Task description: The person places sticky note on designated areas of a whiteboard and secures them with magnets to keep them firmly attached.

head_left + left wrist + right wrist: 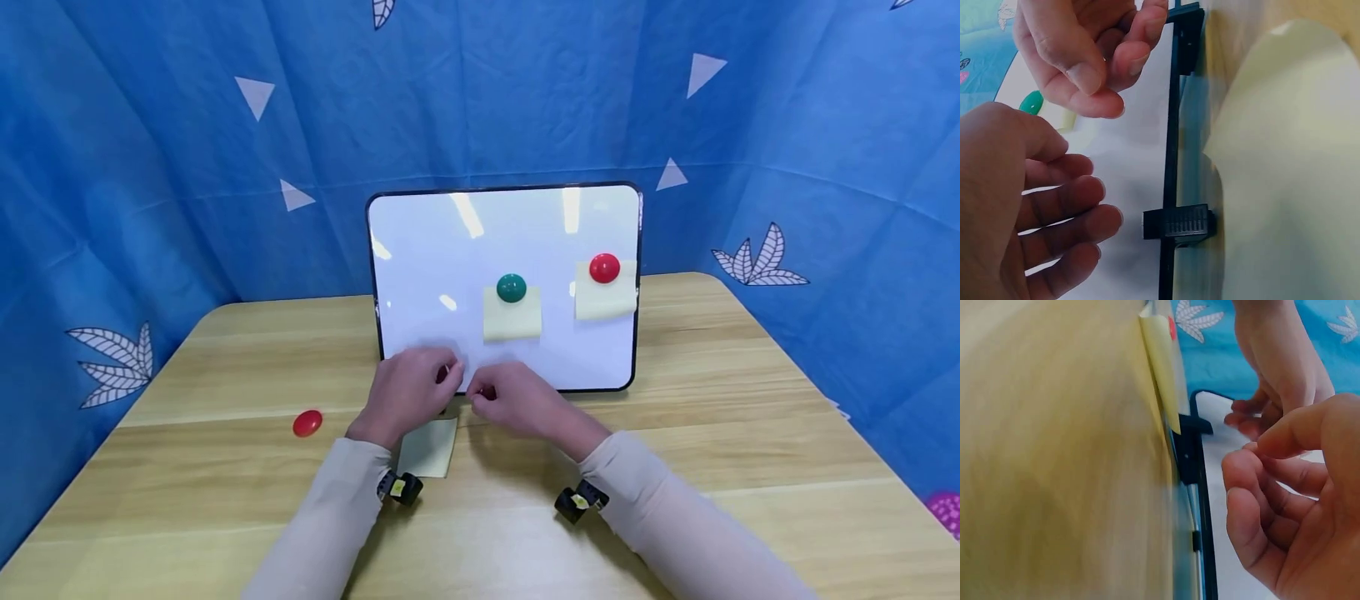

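Note:
A white board (435,250) with a black frame stands upright on the table. In front of its lower edge is my left hand (411,387), fingers loosely bent and holding nothing. My right hand (521,400) hovers just right of it, its thumb and fingers drawn loosely together with nothing showing between them. Black feet (1179,224) grip the board's bottom edge close to both hands. Under the left wrist lies a pale yellow sticky note (427,450) on the table, its edge curling up in the left wrist view.
On the board, a green magnet (512,288) overlaps one yellow note (512,323), and a red magnet (604,268) overlaps another note (606,302) near the right edge. Another red magnet (307,423) lies on the wooden table (750,517) at left. Blue cloth (525,100) hangs behind.

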Demonstrator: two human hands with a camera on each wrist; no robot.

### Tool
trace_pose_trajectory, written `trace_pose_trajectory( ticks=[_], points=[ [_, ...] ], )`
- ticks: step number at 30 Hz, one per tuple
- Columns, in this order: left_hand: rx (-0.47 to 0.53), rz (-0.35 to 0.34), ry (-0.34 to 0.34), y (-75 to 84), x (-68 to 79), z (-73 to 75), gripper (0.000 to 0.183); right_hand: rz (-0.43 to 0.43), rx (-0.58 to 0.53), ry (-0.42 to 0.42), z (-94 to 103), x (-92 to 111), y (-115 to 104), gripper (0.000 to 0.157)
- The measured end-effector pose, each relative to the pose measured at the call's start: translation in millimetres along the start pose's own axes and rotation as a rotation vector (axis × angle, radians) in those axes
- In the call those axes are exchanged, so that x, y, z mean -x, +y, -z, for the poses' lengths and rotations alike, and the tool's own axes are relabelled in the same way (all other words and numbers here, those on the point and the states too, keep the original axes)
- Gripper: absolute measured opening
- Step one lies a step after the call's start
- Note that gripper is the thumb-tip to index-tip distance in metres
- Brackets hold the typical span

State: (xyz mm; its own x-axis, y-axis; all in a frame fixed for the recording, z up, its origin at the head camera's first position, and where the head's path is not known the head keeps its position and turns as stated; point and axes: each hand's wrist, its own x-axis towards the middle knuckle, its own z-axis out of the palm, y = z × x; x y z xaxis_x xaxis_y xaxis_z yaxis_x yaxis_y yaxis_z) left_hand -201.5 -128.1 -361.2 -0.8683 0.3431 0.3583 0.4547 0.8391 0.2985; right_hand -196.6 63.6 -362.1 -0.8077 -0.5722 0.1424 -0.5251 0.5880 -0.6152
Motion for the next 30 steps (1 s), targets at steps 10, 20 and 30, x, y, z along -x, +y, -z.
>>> trace_pose_trajectory(
  ticks=[10,20,30],
  points=[
    [0.033,0.062,-0.132,-6.4,12.8,2.9,0.021,0.010,-0.037,-0.092,-10.0,2.0,-8.0,0.011],
    [0.048,0.134,-0.171,-28.0,31.1,8.1,0.017,-0.054,-0.003,-0.196,-17.6,6.4,-11.2,0.015],
    [0.023,0.153,-0.171,-40.4,34.7,10.6,0.012,-0.058,0.079,-0.252,-20.4,7.1,-9.8,0.026]
  ],
)
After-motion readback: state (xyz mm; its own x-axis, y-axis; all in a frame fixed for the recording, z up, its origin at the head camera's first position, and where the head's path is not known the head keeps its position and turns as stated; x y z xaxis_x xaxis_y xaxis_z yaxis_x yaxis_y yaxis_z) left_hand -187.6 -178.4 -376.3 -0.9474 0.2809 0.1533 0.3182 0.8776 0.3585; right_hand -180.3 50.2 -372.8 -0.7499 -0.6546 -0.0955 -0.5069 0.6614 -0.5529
